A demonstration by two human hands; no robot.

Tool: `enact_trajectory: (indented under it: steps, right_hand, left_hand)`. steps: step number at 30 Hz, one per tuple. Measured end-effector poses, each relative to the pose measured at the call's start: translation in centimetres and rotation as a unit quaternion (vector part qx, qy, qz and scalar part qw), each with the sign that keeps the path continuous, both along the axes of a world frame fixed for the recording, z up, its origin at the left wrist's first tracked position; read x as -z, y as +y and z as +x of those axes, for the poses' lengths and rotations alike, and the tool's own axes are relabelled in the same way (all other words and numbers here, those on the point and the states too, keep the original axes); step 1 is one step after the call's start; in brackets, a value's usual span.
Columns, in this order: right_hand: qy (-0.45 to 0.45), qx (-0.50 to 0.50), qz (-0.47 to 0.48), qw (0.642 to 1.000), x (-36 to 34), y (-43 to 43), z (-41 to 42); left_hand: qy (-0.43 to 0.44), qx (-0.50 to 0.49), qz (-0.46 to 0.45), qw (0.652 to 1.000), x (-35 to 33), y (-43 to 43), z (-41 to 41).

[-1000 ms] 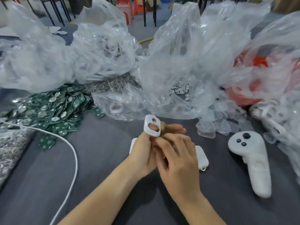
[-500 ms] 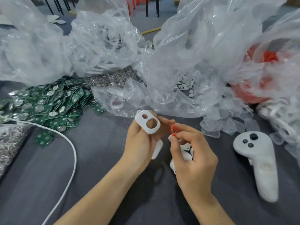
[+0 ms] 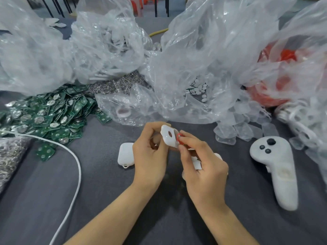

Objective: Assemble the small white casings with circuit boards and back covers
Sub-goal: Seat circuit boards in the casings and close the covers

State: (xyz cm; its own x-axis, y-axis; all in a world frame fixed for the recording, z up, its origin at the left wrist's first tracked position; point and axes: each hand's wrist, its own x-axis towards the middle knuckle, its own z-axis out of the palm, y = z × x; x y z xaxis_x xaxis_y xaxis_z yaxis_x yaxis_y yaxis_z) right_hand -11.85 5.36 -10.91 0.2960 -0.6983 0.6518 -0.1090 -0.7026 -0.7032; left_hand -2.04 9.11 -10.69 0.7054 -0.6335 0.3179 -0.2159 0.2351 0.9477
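Left hand [image 3: 150,152] gripping white casing [image 3: 169,137], right hand [image 3: 203,167] pinching red ring [image 3: 179,137] against it

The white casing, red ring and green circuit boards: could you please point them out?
white casing [image 3: 167,141], head view, its face.
red ring [image 3: 178,137], head view, visible rim.
green circuit boards [image 3: 46,112], head view, pile's middle.

You are working at a table [image 3: 99,200] with a dark grey, cloth-like top that runs away from you under heaps of clear plastic bags [image 3: 212,50]. Beyond them, at the upper left, you can see thin black metal legs [image 3: 53,7], and another pair [image 3: 161,7] stands near the middle, with an orange plastic stool [image 3: 147,0] between the two groups. A yellow cable [image 3: 157,31] shows in a gap between the bags. The light is soft and even, glinting white on the plastic
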Motion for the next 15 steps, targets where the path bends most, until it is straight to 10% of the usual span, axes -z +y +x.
enact_trajectory:
  steps: [15]
  right_hand:
    - [-0.043,0.024,0.054,0.997,-0.7,-1.5,-1.1]
  left_hand:
    - [0.100,0.096,-0.012,0.990,0.0,-0.1,-0.4]
